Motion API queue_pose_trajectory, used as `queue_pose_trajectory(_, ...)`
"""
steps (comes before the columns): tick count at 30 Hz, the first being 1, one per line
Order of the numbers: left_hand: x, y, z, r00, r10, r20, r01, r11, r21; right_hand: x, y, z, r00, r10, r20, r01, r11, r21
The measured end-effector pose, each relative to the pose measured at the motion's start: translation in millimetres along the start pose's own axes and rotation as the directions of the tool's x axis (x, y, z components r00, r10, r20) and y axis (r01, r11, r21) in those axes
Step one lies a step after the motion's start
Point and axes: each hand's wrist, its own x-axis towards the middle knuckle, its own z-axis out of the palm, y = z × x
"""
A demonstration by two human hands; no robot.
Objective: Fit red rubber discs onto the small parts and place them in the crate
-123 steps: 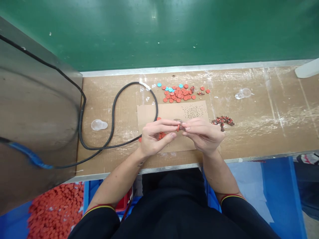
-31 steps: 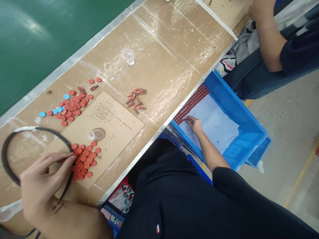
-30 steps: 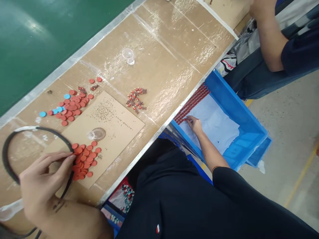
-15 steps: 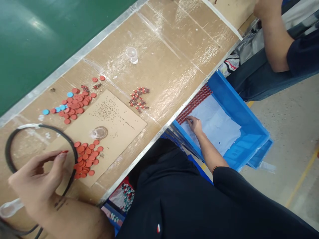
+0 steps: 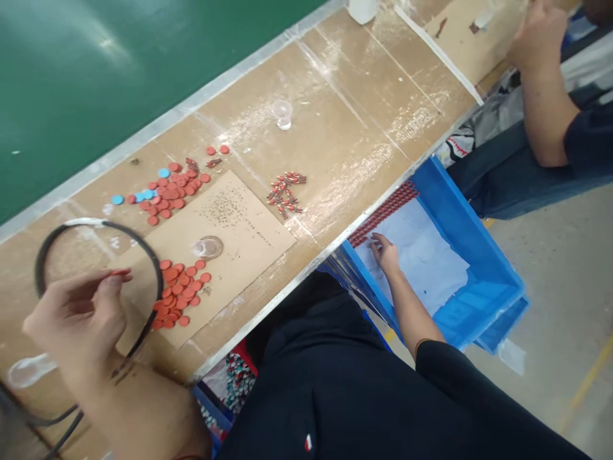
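Note:
My left hand (image 5: 79,319) is closed in a pinch on a red disc (image 5: 122,274), held above the table beside a black cable loop (image 5: 156,268). Just right of the loop, a pile of red discs (image 5: 179,291) lies on a cardboard sheet (image 5: 249,249), along with a clear plastic cup (image 5: 207,247) and scattered tiny bits. My right hand (image 5: 385,254) reaches into a blue bin (image 5: 493,255). Its thumb and forefinger look slightly apart, near the end of rows of small dark-red parts (image 5: 385,211) on white paper (image 5: 421,249).
More red discs (image 5: 175,188) with some blue ones (image 5: 117,200) lie farther back. Several small brown-red pieces (image 5: 287,191) and another clear cup (image 5: 282,114) sit mid-table. A co-worker's arm (image 5: 546,102) is at the upper right. A clear cup (image 5: 31,370) lies at the left.
My view has shifted, so the table contents sit farther right. My right hand's fingers have drawn back slightly from the rows and parted. My left hand still pinches the red disc.

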Motion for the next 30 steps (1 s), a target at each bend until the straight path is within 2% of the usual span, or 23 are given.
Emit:
queue_pose_trajectory(2,-2.5,3.0,4.6,0.99,0.001,-0.142,-0.014,0.996,-0.088,4.7,-7.3,-19.2,0.993,-0.011,-0.115,0.01,1.0,-0.009)
queue_pose_trajectory(4,-1.4,2.4,9.6,0.973,0.024,-0.23,-0.079,0.97,-0.232,16.6,-22.8,-41.0,0.969,-0.028,-0.246,0.025,1.0,-0.015)
queue_pose_trajectory(6,1.2,0.7,13.8,0.956,0.044,-0.288,-0.162,0.903,-0.397,33.4,-53.1,-59.2,0.93,-0.078,-0.358,0.078,0.997,-0.015)
queue_pose_trajectory(7,2.2,0.3,15.5,0.955,0.038,-0.295,-0.183,0.857,-0.481,41.9,-74.7,-64.7,0.908,-0.128,-0.398,0.133,0.991,-0.015)
queue_pose_trajectory(8,2.9,0.5,16.8,0.959,0.019,-0.284,-0.181,0.81,-0.557,49.7,-99.8,-67.0,0.878,-0.222,-0.423,0.238,0.971,-0.016)
queue_pose_trajectory(9,3.1,1.2,17.7,0.967,-0.01,-0.255,-0.156,0.768,-0.621,56.4,-127.2,-66.1,0.845,-0.343,-0.41,0.368,0.93,-0.02)
queue_pose_trajectory(10,2.8,2.2,18.3,0.975,-0.045,-0.217,-0.116,0.731,-0.673,61.8,-155.4,-62.1,0.817,-0.472,-0.332,0.495,0.869,-0.017)
queue_pose_trajectory(11,2.3,3.3,18.5,0.979,-0.079,-0.189,-0.082,0.696,-0.714,66.0,-182.5,-55.8,0.767,-0.599,-0.231,0.614,0.789,-0.006)
queue_pose_trajectory(13,1.1,4.1,18.1,0.983,-0.138,-0.125,-0.01,0.631,-0.776,71.9,-227.7,-39.7,0.66,-0.75,-0.052,0.751,0.66,0.018)
queue_pose_trajectory(14,0.6,3.6,17.9,0.983,-0.158,-0.088,0.024,0.595,-0.804,73.9,-243.9,-31.7,0.633,-0.774,0.005,0.774,0.633,0.022)
queue_pose_trajectory(16,0.0,1.2,17.9,0.982,-0.186,-0.022,0.079,0.517,-0.852,77.4,-263.0,-19.1,0.633,-0.77,0.079,0.772,0.635,0.01)
queue_pose_trajectory(20,-0.1,-3.9,21.3,0.969,-0.245,0.032,0.133,0.41,-0.902,83.4,-268.7,-11.7,0.686,-0.715,0.139,0.724,0.69,-0.024)
queue_pose_trajectory(23,-1.2,-5.6,24.4,0.963,-0.265,0.039,0.145,0.393,-0.908,87.3,-269.9,-14.5,0.694,-0.699,0.172,0.71,0.705,0.0)
queue_pose_trajectory(26,-2.9,-7.8,24.9,0.966,-0.245,0.079,0.179,0.415,-0.892,91.7,-274.7,-19.7,0.701,-0.68,0.216,0.688,0.724,0.046)
queue_pose_trajectory(30,-3.3,-10.3,22.9,0.968,-0.236,0.089,0.181,0.403,-0.897,97.1,-277.8,-34.6,0.751,-0.614,0.242,0.605,0.787,0.121)
